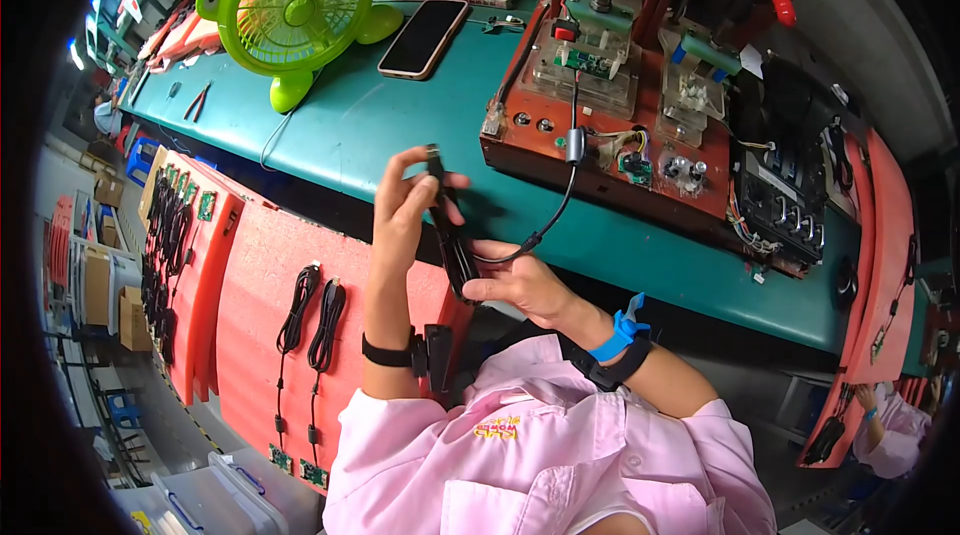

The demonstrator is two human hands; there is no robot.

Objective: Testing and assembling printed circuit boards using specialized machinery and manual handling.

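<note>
A folded bundle of black cable [451,247] spans my two hands above the front edge of the green bench. My left hand [402,203] is closed around its upper end, just below a metal-tipped plug [432,152] that points up. At the lower end of the bundle, my right hand [522,287] pinches it between thumb and fingers. From there a single strand curves up through a dark ferrite core [575,145] to a small green circuit board [586,61]. That board lies in a clear fixture on the red test jig [560,167].
A green fan [298,10] and a phone [424,38] stand at the back left. Pliers [198,102] lie at the bench's left. Pink foam boards [255,335] bear bundled cables [325,325] with circuit boards. A black device [775,200] sits right of the jig. Someone's pink sleeve [890,435] shows far right.
</note>
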